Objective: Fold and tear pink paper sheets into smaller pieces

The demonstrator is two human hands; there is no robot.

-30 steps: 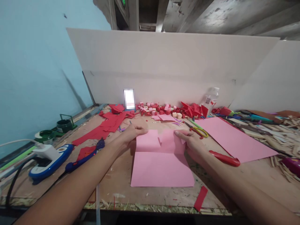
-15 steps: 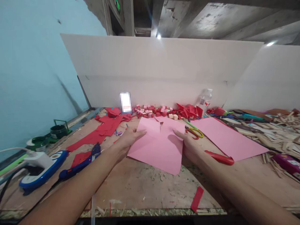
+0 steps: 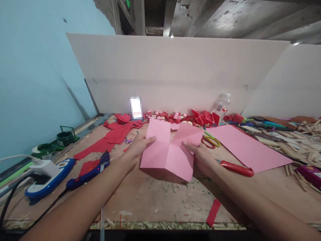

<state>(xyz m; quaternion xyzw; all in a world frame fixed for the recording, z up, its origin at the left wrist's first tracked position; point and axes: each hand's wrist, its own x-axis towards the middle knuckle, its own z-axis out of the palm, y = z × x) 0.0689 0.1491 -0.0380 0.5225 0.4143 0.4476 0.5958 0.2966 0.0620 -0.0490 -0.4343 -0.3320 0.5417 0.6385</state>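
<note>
Beyond our worktop stood a pale board. Above the worktop we held a slit pink sheet, left hand and right hand each pinching one side, thumbs uppermost. Apparently we were folding it; the next move called for aligning its halves.
</note>
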